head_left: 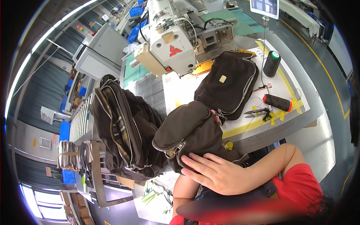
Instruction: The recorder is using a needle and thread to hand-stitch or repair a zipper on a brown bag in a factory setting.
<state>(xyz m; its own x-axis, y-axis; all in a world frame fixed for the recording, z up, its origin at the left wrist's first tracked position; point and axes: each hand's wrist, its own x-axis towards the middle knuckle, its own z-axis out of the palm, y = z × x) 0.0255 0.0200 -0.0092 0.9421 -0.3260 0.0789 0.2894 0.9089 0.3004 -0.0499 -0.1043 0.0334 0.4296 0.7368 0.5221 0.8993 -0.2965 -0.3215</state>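
In front of me is a dark brown zippered cloth bag (191, 125), bulging, its metal zipper pull facing me. My right hand (210, 173) lies against its near side with the fingers stretched out beside the zipper. My left forearm passes under the bag; only a little of my left hand (217, 118) shows, its fingertips at the bag's far edge, and the rest is hidden. A second dark bag (129, 127) with long zippers and a plaid lining rests at the left, partly unzipped. A flatter dark zippered bag (228, 82) with a small pale patch lies beyond the held one.
A white sewing machine (172, 47) stands at the back. To the right are an upright black thread cone (272, 63), a lying thread cone (277, 102) and pointed snips (254, 111). Yellow tape (240, 131) edges the white sheet on the table. Paper bundles (69, 156) stand far left.
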